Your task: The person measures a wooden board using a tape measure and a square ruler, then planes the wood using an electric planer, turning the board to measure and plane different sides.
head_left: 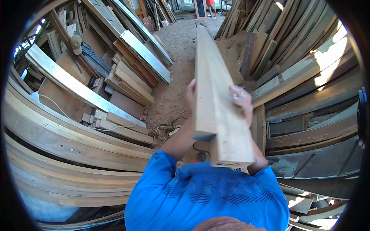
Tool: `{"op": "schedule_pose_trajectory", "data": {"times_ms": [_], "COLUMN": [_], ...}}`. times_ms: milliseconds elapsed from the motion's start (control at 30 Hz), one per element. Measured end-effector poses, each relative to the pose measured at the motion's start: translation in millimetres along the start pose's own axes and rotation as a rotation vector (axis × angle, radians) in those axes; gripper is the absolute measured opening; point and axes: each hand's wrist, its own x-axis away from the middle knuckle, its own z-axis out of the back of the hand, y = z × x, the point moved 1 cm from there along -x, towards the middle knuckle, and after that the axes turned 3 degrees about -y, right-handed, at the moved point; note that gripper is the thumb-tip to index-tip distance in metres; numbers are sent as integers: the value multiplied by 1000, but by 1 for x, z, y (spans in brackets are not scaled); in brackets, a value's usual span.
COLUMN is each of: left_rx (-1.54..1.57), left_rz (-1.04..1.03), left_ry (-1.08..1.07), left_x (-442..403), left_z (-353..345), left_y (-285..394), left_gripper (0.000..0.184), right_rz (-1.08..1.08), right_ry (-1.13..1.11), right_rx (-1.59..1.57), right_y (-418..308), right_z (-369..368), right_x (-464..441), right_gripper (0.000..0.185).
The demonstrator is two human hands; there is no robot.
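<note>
Two long, pale wooden planks (221, 115) lie side by side in front of my chest, stretching away from me. Their near ends are uneven, the right one reaching closer to my body. My left hand (190, 93) grips the left edge, most of its fingers hidden behind the wood. Around the right edge curls my right hand (243, 101), with its fingertips on the upper face. What the far end rests on, if anything, I cannot tell.
Stacked long boards (77, 161) rise on my left, with shorter wood blocks (131, 86) beyond them. More timber (308, 104) leans and lies along the right. A pale cord (111, 127) crosses the left pile. A person in red (210, 4) stands far ahead on the dirt floor (173, 57).
</note>
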Motion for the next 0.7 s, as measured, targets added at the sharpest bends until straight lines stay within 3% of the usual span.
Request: {"op": "schedule_pose_trajectory", "data": {"times_ms": [67,100,167,267,467,567,633,700], "left_rx": [-96,-144,4,282,352,215,-82,-141], "left_rz": [-71,-101,-52,61,64,90,95,144], "left_ry": [19,32,-145,-403,-565,-468,-284,-317], "left_x": [-13,-17,-20,-24,-30,-33,-36,-38], "left_z": [-31,-40,-49,-56,-47,-65,-80,-95], "left_y": [-20,-25,-29,-29,-20,-22,-21,-26], "left_gripper": [70,69,72,76,79,79,78,79], "right_rz": [546,534,567,629,775,801,710,707], "right_ry": [6,-29,-47,-125,-299,-152,-80,-101], "right_rx": [304,34,-26,-108,-98,-178,18,166], "right_y": [-24,-19,-57,-54,-42,-56,-68,-93], "right_z": [7,18,8,18,31,13,24,43], "right_x": [-16,-27,-39,-52,-80,-78,-74,-74], "right_gripper": [27,30,21,24,40,45,49,47]}}
